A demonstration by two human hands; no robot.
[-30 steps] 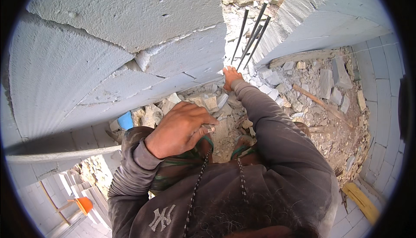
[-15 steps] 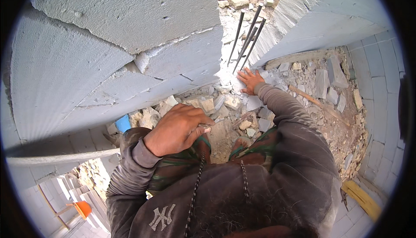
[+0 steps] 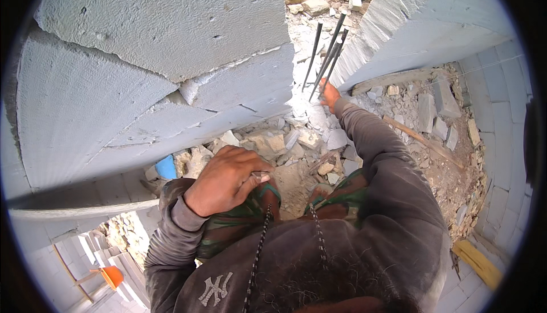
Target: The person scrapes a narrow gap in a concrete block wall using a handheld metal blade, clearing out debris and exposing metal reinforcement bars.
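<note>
My left hand (image 3: pixel 223 182) hovers in front of my left thigh, fingers curled in and thumb pressed against them. A small greyish bit shows at the fingertips, too little to name. With the arm stretched forward, my right hand (image 3: pixel 330 95) is at the foot of several upright dark steel bars (image 3: pixel 329 61) in the gap between two walls. It touches or nearly touches the bars; its fingers are partly hidden there, and I cannot tell whether they grip one. Pale rubble and dust (image 3: pixel 307 108) lie under the bars.
Grey block walls stand left (image 3: pixel 171 56) and right (image 3: pixel 427 45) of the gap. Broken stones (image 3: pixel 268 142) cover the ground before my feet. A wooden stick (image 3: pixel 421 139) and block pieces (image 3: pixel 426 109) lie right. A blue object (image 3: pixel 166 167), an orange bowl-shaped thing (image 3: pixel 112 277) and a yellow beam (image 3: pixel 477 263) sit around me.
My right hand, spread flat on the rubble before, has lifted and moved forward to the steel bars, its fingers drawn together. The left hand has barely shifted.
</note>
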